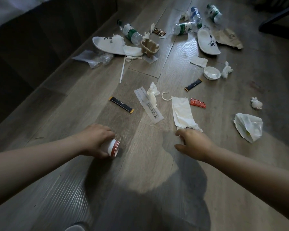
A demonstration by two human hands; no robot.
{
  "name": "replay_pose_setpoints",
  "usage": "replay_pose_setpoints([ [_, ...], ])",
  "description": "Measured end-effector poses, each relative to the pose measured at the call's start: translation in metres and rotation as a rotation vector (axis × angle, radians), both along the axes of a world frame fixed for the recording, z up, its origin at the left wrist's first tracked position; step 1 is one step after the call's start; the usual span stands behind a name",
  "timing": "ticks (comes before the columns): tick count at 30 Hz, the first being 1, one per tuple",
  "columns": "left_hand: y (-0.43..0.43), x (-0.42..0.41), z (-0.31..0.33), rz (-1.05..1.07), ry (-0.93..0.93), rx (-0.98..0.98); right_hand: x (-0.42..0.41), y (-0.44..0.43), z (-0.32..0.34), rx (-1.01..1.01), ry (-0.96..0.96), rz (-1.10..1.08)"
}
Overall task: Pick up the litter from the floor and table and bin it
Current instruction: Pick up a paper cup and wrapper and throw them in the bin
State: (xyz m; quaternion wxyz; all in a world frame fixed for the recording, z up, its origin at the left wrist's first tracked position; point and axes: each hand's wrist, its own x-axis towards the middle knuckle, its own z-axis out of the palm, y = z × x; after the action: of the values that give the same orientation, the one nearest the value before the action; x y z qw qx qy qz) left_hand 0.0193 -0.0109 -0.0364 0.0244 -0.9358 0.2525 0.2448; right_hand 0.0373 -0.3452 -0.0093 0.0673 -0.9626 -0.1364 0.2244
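left hand (97,140) curled round a small paper cup (114,148), white with red bands, low over the floor (140,172) | right hand (194,143) loose-fingered, holding nothing, at the near edge of a creased flat paper sheet (182,112) | wood-grain planks | beyond: crumpled tissue (153,93), black stick sachet (121,105), clear plastic bottle (131,33), white slipper (113,45)

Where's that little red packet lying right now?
In the head view the red packet lies on the floor, right of centre, beside the right edge of a flat white paper strip and beyond the right hand.
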Motion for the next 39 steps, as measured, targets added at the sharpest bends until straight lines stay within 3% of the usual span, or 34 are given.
replay_pose_setpoints([
  [15, -0.030, 0.094, -0.005, 0.060, -0.039, -0.139, 0.054, -0.028, -0.012, -0.020, -0.076, -0.209],
  [23, -0.037, 0.120, -0.015, 0.031, 0.074, 0.029, 0.061, -0.037, -0.023, 0.015, -0.039, -0.272],
  [31, -0.034, 0.117, -0.033, 0.048, -0.059, -0.092, 0.063, -0.036, -0.026, 0.029, -0.018, -0.278],
  [39, -0.043, 0.124, -0.025, 0.121, -0.014, -0.044, 0.060, -0.034, -0.022, 0.036, 0.013, -0.279],
])
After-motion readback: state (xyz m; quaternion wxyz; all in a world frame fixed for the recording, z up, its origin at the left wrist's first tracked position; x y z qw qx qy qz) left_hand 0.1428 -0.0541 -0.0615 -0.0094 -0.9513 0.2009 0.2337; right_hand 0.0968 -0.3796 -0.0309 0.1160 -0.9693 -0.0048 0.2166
